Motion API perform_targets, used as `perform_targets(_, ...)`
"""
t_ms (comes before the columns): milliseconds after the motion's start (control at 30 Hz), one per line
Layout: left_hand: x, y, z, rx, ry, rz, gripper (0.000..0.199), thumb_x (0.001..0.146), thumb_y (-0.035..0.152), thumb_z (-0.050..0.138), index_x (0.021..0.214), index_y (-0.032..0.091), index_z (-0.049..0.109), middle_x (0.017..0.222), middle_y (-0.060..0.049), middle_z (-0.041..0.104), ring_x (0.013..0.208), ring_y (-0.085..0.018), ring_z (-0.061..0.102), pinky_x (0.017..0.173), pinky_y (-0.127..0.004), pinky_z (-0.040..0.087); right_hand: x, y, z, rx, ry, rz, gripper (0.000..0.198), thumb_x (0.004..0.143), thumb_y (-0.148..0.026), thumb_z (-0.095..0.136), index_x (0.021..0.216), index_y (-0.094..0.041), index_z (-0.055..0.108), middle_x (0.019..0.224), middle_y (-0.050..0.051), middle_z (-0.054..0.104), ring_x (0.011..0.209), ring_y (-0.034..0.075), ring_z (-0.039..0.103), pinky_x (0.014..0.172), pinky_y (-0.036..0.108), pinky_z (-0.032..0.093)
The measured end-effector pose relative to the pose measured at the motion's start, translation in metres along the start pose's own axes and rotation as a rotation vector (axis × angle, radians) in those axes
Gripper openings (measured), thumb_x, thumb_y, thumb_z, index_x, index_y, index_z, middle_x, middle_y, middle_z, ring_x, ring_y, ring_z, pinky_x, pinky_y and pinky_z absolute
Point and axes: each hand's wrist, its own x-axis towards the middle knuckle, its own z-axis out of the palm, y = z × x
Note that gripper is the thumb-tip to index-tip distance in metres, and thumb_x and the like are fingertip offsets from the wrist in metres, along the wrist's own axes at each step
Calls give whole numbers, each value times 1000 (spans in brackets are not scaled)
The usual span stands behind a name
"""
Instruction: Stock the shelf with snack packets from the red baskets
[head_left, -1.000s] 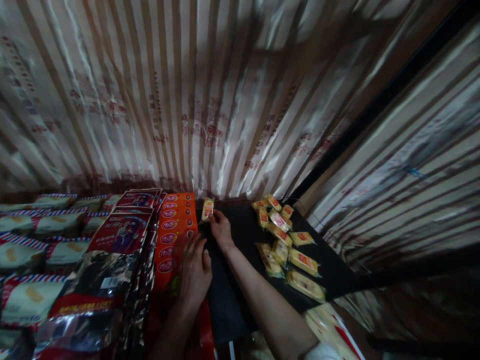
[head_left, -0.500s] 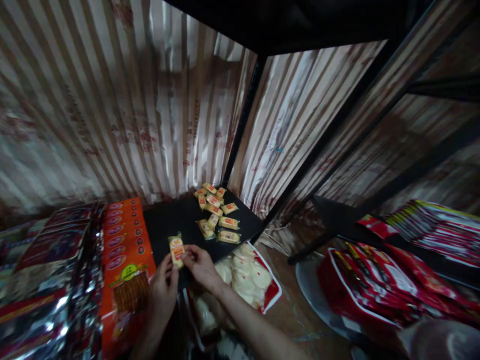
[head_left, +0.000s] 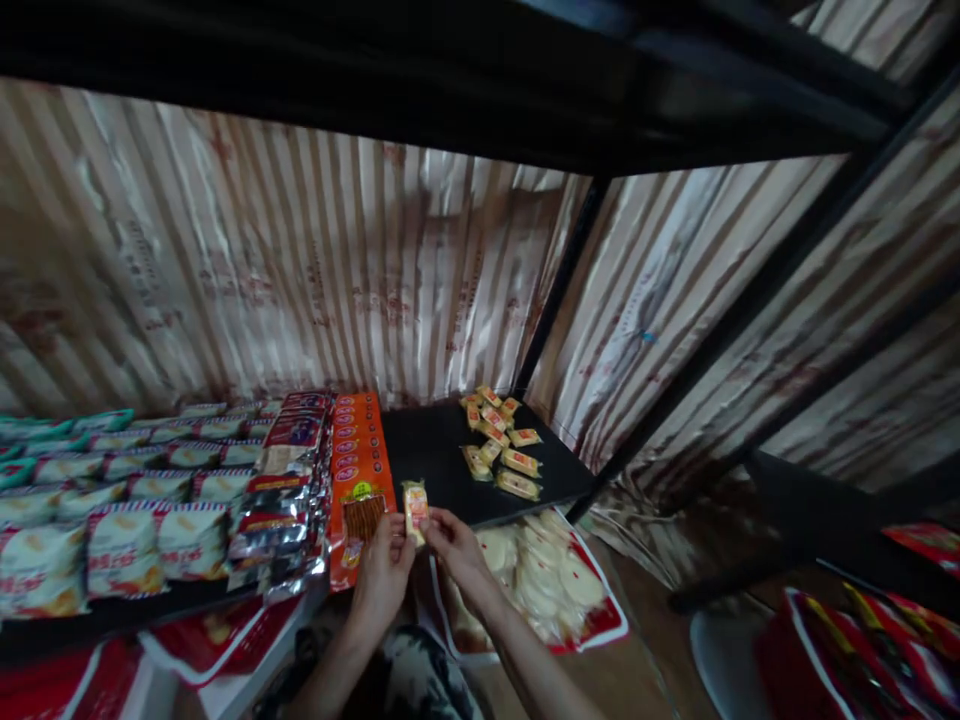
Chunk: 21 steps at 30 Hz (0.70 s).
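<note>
Fingertips nearly together, the left hand [head_left: 384, 570] pinches a small yellow packet [head_left: 415, 508] by its lower left, and the right hand [head_left: 454, 552] has its thumb and fingers closed on the lower right edge. The packet stands roughly upright between them, a little below the frame's centre, just in front of a black shelf [head_left: 431, 455]. Right beside the left hand, I see orange packs [head_left: 356, 430] lying overlapped; left of those come dark red and silvery packets [head_left: 289, 455], then rows of pale bags [head_left: 124, 550] filling the lower left. Right of centre, similar yellow packets [head_left: 517, 485] lie in a loose heap on the shelf. Below them, a red box with a white rim [head_left: 611, 632] holds pale round pieces [head_left: 551, 575]. Wrinkled striped sheeting [head_left: 337, 270] hangs behind, under a dark upper shelf [head_left: 300, 80].
</note>
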Motion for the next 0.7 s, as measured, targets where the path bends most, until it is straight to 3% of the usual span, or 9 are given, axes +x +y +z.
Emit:
perform_targets(133,6,11,-14,41,22,38,15,73,28,56,84,19,53,83,-5,66,74,-17,64,72,-32,53,8,-3,15,22,-19,-14,45,60,-54,72,88,-19,64,78,3,68,74,18,62,71,30,46)
perform_targets(233,17,9,-12,68,33,24,13,73,25,56,85,19,53,84,-5,65,71,-16,63,69,-32,53,19,1,16,14,27,-2,48,57,-56,73,85,-18,64,72,2,67,67,17,60,64,28,45)
perform_targets(367,35,0,6,8,-8,-79,12,75,23,52,85,18,56,85,-5,65,71,-15,64,61,-27,54,39,8,0,3,111,38,50,53,-58,72,82,-18,64,67,1,65,59,16,57,56,27,43)
perform_targets(500,59,-5,31,-87,5,-137,14,76,22,51,87,18,58,88,-6,65,71,-14,64,56,-24,54,64,11,-23,-38,158,33,48,55,-56,72,84,-19,65,69,2,65,64,18,59,57,28,44)
perform_targets(700,119,-13,58,-95,119,-212,21,79,22,49,97,20,60,96,-7,67,78,-15,66,70,-27,54,137,15,-38,-65,167,-19,45,60,-52,69,92,-20,63,79,4,68,75,21,62,69,32,48)
